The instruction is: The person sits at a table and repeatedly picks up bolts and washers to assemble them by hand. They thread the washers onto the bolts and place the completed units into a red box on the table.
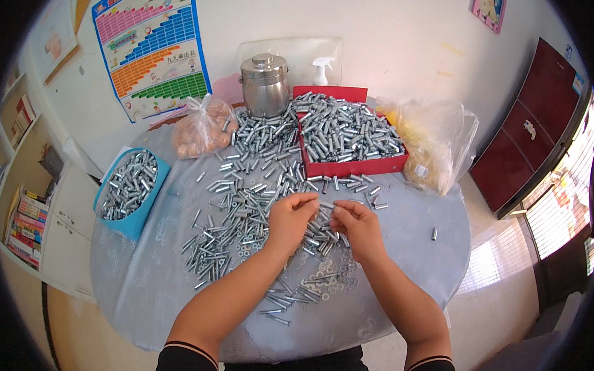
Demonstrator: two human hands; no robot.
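Observation:
Both my hands meet over the middle of the table, fingertips pinched close together. Between them is a small silver anchor bolt [326, 205]; its two ends are hidden by the fingers. My left hand [293, 219] is closed on its left end, and my right hand [357, 228] on its right. Below and around the hands spreads a loose heap of silver bolts and metal sleeves [241, 203]. Metal washers [248, 246] lie by my left forearm. Pale rings [319, 286] are scattered between the forearms, beside several long bolts [281, 299].
A red box [356, 168] heaped with metal sleeves stands at the back, beside a steel canister [266, 86]. Bags [204, 131] [436, 148] flank them. A blue bin [133, 224] of sleeves sits far left. One lone sleeve [434, 234] lies right on the grey tablecloth [397, 307].

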